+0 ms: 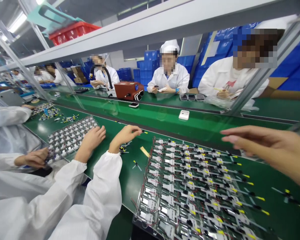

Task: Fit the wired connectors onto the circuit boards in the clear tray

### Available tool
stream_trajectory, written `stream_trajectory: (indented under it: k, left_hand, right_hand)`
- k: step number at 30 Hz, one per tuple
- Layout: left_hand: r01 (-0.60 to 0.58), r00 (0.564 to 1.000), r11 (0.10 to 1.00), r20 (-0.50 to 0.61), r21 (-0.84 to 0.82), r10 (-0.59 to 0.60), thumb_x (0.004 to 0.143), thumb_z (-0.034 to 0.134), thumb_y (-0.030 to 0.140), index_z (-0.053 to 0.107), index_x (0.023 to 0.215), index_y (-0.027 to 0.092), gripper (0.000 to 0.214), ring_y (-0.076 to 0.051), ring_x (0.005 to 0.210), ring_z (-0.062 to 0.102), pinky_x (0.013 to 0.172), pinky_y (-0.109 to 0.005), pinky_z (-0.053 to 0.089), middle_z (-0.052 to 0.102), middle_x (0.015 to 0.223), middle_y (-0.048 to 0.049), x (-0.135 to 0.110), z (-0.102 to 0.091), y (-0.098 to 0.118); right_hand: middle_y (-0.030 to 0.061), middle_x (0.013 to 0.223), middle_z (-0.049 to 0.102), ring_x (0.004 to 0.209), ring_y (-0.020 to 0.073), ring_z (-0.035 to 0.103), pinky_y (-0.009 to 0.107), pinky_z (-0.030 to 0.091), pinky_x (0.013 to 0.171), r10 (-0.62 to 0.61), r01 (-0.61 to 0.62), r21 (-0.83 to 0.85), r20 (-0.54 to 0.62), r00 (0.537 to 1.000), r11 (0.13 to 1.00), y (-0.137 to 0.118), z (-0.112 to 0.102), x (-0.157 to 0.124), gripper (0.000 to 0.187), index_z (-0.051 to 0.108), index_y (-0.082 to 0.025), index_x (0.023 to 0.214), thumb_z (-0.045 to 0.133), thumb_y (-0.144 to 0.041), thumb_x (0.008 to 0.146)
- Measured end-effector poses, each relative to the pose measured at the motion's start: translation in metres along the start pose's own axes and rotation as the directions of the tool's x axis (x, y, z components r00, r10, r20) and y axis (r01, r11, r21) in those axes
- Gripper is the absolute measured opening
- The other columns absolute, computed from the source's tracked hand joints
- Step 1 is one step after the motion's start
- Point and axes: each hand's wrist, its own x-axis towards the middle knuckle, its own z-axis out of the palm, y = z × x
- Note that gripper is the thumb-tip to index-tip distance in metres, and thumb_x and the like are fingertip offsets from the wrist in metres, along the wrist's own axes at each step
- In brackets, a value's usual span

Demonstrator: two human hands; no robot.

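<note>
My left hand (126, 135) is closed in a pinch at the left end of the near tray, with a small yellow-tipped part (145, 132) at its fingertips. Over the tray's far right corner, my right hand (265, 141) stretches out its fingers; nothing shows between them. Rows of small white pieces with red wires fill the clear plastic tray (162, 200). Many carry pale strips with black middles and yellow ends. Loose black-and-yellow parts (137, 165) lie beside my left hand, and another loose part (288, 196) lies at the right.
A co-worker's hand (93, 136) hovers over a second tray (72, 136) at the left. A tan strip (145, 152) lies beside my tray. Behind it runs a green conveyor belt (160, 120) with a white box (184, 115). A metal shelf (150, 33) crosses above; co-workers sit opposite.
</note>
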Motion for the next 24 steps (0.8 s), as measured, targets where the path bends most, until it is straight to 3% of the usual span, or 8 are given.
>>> stream_trajectory:
  k: [3,6,8,12,17,20,23,24]
  left_hand:
    - [-0.180,0.981,0.963,0.029,-0.202,0.189,0.097,0.057,0.032,0.075,0.102,0.019,0.022,-0.019,0.097,0.067,0.089,-0.026,0.049,0.078,0.104,-0.0018,0.004,0.031,0.037]
    - [-0.311,0.929,0.876,0.074,-0.369,0.361,0.095,0.061,0.034,0.075,0.100,0.016,0.023,-0.020,0.096,0.068,0.088,-0.028,0.049,0.077,0.104,-0.0059,0.004,0.061,0.062]
    - [-0.343,0.903,0.840,0.098,-0.421,0.418,0.096,0.062,0.037,0.074,0.098,0.017,0.024,-0.019,0.094,0.069,0.088,-0.028,0.049,0.077,0.102,-0.0060,0.002,0.075,0.070]
    - [-0.277,0.930,0.782,0.047,-0.558,0.363,0.090,0.071,0.045,0.068,0.097,0.018,0.027,-0.017,0.085,0.069,0.079,-0.027,0.049,0.074,0.088,-0.0030,-0.001,0.085,0.076]
    - [-0.256,0.934,0.716,0.025,-0.650,0.356,0.088,0.073,0.043,0.064,0.095,0.018,0.028,-0.017,0.086,0.070,0.080,-0.027,0.049,0.072,0.087,-0.0027,-0.003,0.086,0.080]
    - [-0.297,0.922,0.743,0.023,-0.600,0.387,0.091,0.070,0.038,0.063,0.104,0.019,0.025,-0.018,0.090,0.069,0.082,-0.027,0.050,0.073,0.094,-0.0031,0.000,0.082,0.073]
    - [-0.400,0.907,0.863,-0.001,-0.308,0.420,0.098,0.055,0.025,0.066,0.105,0.019,0.014,-0.018,0.100,0.065,0.092,-0.031,0.047,0.072,0.106,-0.0050,0.007,0.077,0.055]
    - [-0.422,0.903,0.889,0.011,-0.176,0.430,0.098,0.049,0.017,0.068,0.103,0.019,0.020,-0.019,0.102,0.063,0.096,-0.032,0.045,0.071,0.108,-0.0056,0.010,0.076,0.048]
  right_hand:
    - [0.0054,0.115,0.077,0.102,0.0289,0.072,0.038,0.060,0.076,-0.060,0.041,0.094,0.206,0.977,0.995,-0.023,0.039,0.000,0.044,0.075,-0.034,0.106,0.063,-0.068,0.080]
    - [0.0048,0.118,0.076,0.099,0.0275,0.072,0.036,0.058,0.074,-0.121,0.102,0.076,0.305,0.945,0.992,-0.039,0.077,-0.002,0.042,0.070,-0.032,0.119,0.059,-0.054,0.085]
    - [0.0035,0.113,0.077,0.096,0.0256,0.072,0.035,0.057,0.075,-0.137,0.119,0.073,0.342,0.930,0.990,-0.042,0.094,-0.002,0.037,0.070,-0.031,0.117,0.058,-0.048,0.087]
    - [0.0030,0.097,0.078,0.088,0.0237,0.071,0.034,0.055,0.078,-0.125,0.120,0.035,0.290,0.949,0.992,-0.033,0.111,0.003,0.021,0.072,-0.028,0.096,0.058,-0.041,0.086]
    - [0.0023,0.089,0.077,0.079,0.0222,0.069,0.033,0.052,0.073,-0.121,0.113,0.043,0.315,0.941,0.993,-0.025,0.116,0.012,0.031,0.071,-0.027,0.108,0.057,-0.044,0.087]
    - [0.0013,0.083,0.077,0.075,0.0218,0.067,0.033,0.050,0.071,-0.124,0.124,0.024,0.358,0.925,0.992,-0.025,0.115,0.017,0.026,0.074,-0.027,0.097,0.055,-0.043,0.088]
    - [0.0017,0.085,0.077,0.076,0.0221,0.068,0.033,0.050,0.070,-0.090,0.091,0.012,0.332,0.939,0.996,-0.018,0.109,0.018,0.026,0.074,-0.027,0.091,0.056,-0.045,0.088]
    - [0.0018,0.085,0.077,0.076,0.0220,0.068,0.032,0.050,0.070,-0.074,0.073,0.013,0.319,0.945,0.997,-0.015,0.107,0.018,0.027,0.074,-0.027,0.091,0.056,-0.047,0.088]
